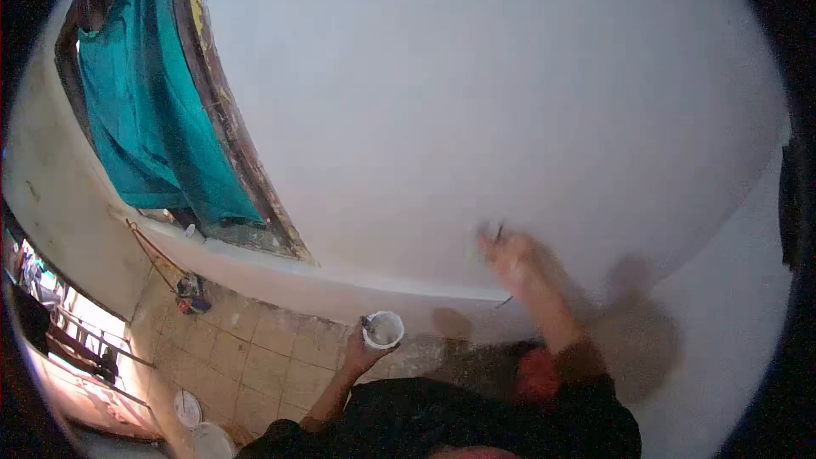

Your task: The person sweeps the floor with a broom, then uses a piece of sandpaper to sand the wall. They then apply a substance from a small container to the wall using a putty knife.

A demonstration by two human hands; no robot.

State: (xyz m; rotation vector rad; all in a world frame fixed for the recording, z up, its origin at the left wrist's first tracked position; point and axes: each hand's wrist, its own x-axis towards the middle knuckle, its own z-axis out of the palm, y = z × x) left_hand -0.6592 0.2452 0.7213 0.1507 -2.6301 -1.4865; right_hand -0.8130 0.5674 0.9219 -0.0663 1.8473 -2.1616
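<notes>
My left hand is closed around a small white tub, held below the wall's lower edge. Pale stuff shows inside the tub, and a dark patch sits at its rim by my fingers. Against the white wall, my right hand is raised and smeared by motion. Its fingers look closed on a thin tool; a dark bit shows near the fingertips and a thin end shows below the hand. The blur hides what kind of tool it is.
At left a teal curtain hangs in a worn window frame. On the tiled floor lie a bundle and white round containers. A railing stands at lower left. Shadows fall on the wall at right.
</notes>
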